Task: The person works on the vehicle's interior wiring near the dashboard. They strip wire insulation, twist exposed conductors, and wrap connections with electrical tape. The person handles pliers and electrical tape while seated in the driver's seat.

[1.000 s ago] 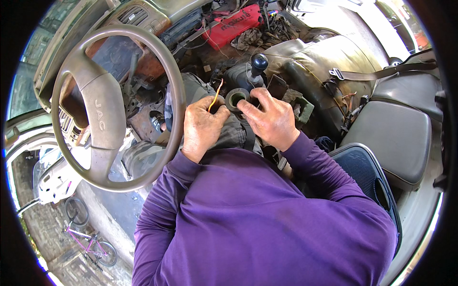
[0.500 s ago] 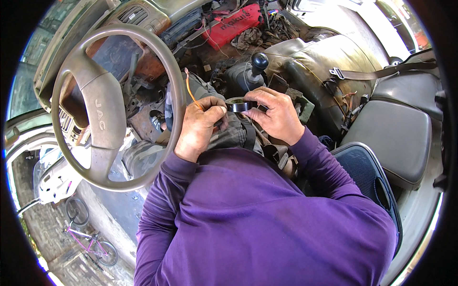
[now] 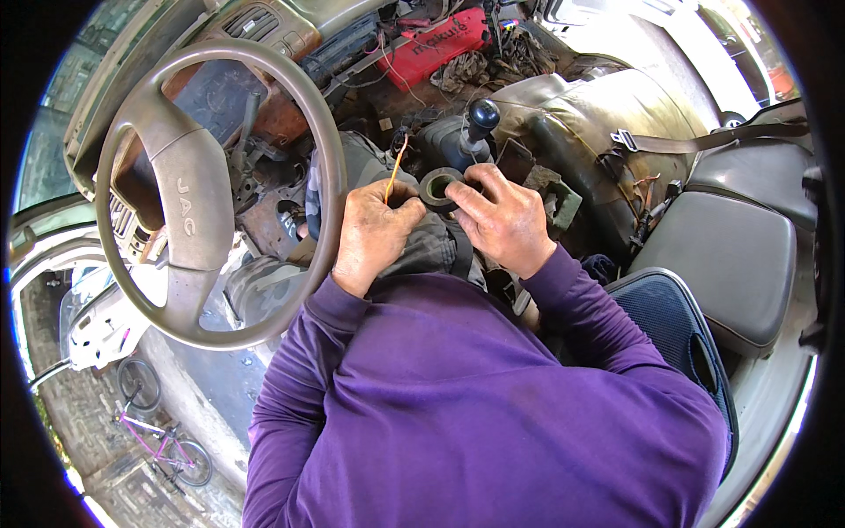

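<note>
Inside stripped vehicle cab (image 3: 563,114), steering wheel (image 3: 198,189) left.

Person, seen from above. Wears a long-sleeved purple top of plain knit fabric, no print or pattern visible; cloth slightly faded and creased across the back and shoulders. Left sleeve (image 3: 304,352) runs full length and ends in a snug cuff at the wrist; right sleeve (image 3: 590,317) the same, with folds along the forearm. Left hand (image 3: 374,233) bare: no glove, no ring, no watch seen, knuckles dusty and smudged. Right hand (image 3: 503,220) bare likewise, grime over the back and fingers. Grey trousers show just beyond the hands, mostly hidden.
</note>
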Available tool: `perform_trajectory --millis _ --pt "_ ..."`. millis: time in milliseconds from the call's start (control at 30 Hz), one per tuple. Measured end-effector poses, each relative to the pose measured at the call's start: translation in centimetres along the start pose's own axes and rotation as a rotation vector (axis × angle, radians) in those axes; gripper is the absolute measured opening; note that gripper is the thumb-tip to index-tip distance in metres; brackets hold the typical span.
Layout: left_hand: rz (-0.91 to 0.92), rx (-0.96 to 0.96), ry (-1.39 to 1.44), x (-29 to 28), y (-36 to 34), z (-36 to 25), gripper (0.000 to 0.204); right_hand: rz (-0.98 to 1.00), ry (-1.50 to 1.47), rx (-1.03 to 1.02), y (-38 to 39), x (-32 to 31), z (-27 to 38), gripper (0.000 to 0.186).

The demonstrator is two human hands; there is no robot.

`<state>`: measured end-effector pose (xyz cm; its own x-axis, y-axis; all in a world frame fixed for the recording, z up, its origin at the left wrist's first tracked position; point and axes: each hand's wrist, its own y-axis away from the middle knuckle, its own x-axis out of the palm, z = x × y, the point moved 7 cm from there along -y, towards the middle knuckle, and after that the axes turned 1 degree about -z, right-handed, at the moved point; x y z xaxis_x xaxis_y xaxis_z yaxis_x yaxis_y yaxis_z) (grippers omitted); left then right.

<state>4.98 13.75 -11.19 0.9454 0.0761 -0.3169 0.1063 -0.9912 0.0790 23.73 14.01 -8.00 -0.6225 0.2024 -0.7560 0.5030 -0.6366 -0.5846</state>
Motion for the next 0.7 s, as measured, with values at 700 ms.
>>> perform_trajectory --millis 700 --pt "0.013 -0.037 -0.044 -0.1 0.1 -0.8 0.020 0.008 0.054 -0.004 -0.3 0.3 -0.1 0.037"
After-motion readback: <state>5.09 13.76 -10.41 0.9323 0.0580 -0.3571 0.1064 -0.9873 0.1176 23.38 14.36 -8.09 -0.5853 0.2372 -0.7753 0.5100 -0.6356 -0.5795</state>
